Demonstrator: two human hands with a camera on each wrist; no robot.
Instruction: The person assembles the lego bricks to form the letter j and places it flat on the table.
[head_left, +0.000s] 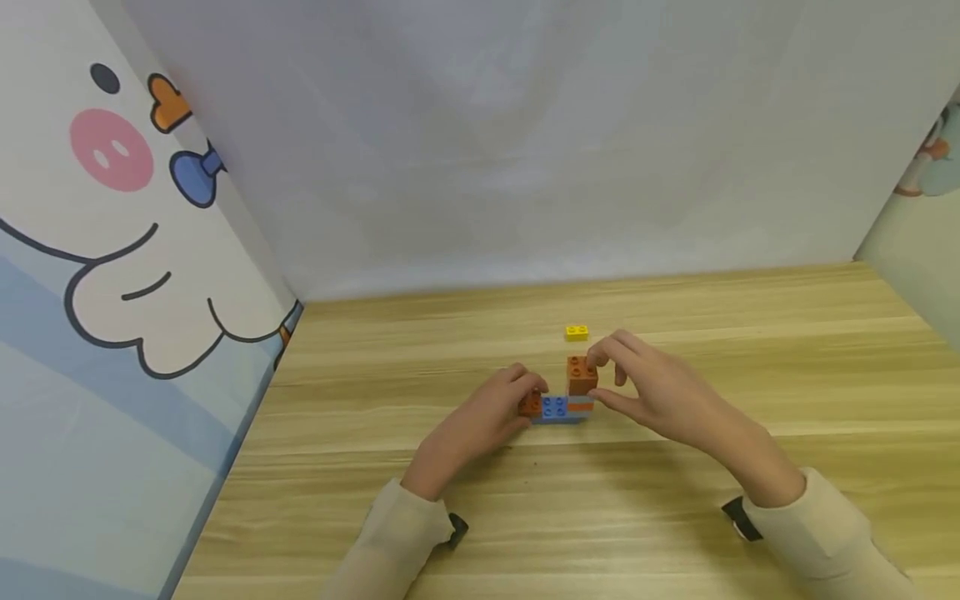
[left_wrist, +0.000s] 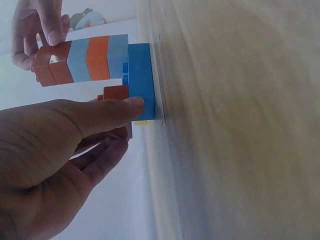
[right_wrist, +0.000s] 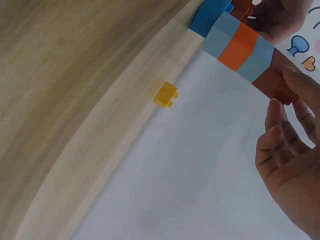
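Observation:
On the table stands a build of toy building bricks: a long blue brick (left_wrist: pixel 142 70) at the bottom, with a reddish-brown brick (head_left: pixel 530 405) on its left end. A tower rises from its right end, with pale blue bricks around an orange brick (left_wrist: pixel 98 58) and brown bricks (head_left: pixel 582 377) on top. My left hand (head_left: pixel 498 408) grips the build's left end, its thumb across the reddish-brown brick and the blue one. My right hand (head_left: pixel 652 387) pinches the tower's brown top between thumb and fingers.
A small yellow brick (head_left: pixel 577 333) lies on the wooden table (head_left: pixel 360 500) just behind the build. A pale wall (head_left: pixel 525 150) closes off the back, and a panel with cartoon print (head_left: pixel 45 292) stands at the left.

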